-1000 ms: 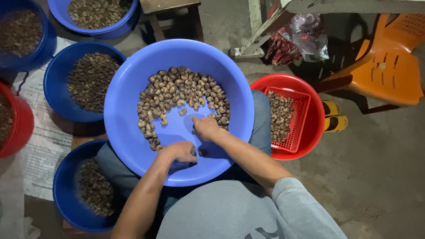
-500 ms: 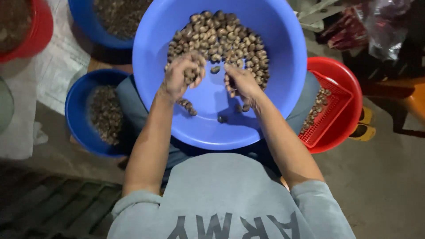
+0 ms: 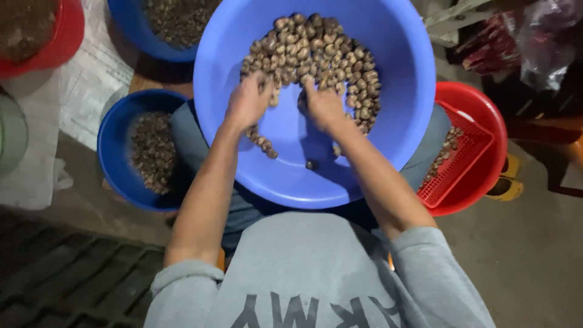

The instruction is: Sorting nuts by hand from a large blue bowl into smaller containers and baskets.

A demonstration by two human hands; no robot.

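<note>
lap: big round light-blue plastic basin (image 3: pixel 388 121) rests on the seated person's knees, centre of frame, tipped a bit toward the body. Nothing else is seen bracing it.
stray kernels: a few pale-brown curved cashew kernels (image 3: pixel 311 164) lie loose on the bare basin floor, lower centre, apart from the main lot.
left hand: left hand (image 3: pixel 247 103) palm down at the near left edge of the heap, fingers (image 3: pixel 265 83) curled loosely into the nuts. Whether they pinch anything, cannot tell; the palm hides it.
right hand: right hand (image 3: pixel 323 106) just beside it at centre, fingers (image 3: pixel 310 88) bent down onto the nuts. Grip likewise hidden, cannot tell.
heap: main pile of cashew kernels (image 3: pixel 322 51) banked against the far wall of the basin, upper centre.
side bowls: dark-blue round plastic bowl of darker nuts (image 3: pixel 112 136) at left of the lap; red round plastic tub (image 3: pixel 486 121) with a red mesh tray (image 3: pixel 452 161) and some kernels at right.
far: another dark-blue bowl (image 3: pixel 130 27) and a red tub (image 3: pixel 61 42) at upper left, on printed paper sheets (image 3: pixel 91 85).
risk 1: basin sits on knees only; my read is that a leg shift or hard rake could tilt it and spill nuts onto the floor.
risk 2: both hands rake the same edge, so kernels could flick over the near rim.
risk 3: dim light and similar colours, so a bad kernel could be missed or land in the wrong bowl.
</note>
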